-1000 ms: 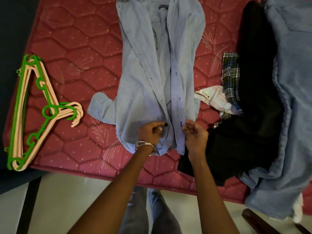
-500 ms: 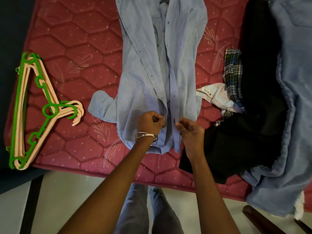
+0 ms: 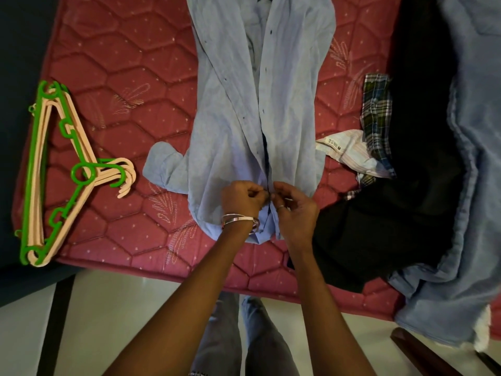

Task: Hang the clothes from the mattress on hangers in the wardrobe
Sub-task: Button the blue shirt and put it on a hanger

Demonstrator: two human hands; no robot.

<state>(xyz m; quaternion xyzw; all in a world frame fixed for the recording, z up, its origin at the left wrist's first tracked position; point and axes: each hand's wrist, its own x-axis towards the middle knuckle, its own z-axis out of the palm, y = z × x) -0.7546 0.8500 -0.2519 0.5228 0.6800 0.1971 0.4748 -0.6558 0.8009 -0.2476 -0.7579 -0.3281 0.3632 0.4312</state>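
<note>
Near the mattress [image 3: 122, 77] edge, our left hand [image 3: 244, 198] and right hand [image 3: 294, 210] pinch the blue shirt [image 3: 230, 131] placket together, apparently buttoning; next we likely reach the hangers [image 3: 54, 172] at left.

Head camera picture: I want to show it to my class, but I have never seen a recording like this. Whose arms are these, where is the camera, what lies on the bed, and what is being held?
The camera sits on a person's head and looks down, so the arms are that person's own. The left hand and right hand pinch the two front edges of a light blue shirt near its hem. It lies on a red quilted mattress. At the left lies a stack of green and peach hangers. At the right lie a checked garment, black clothing and a blue denim garment.
</note>
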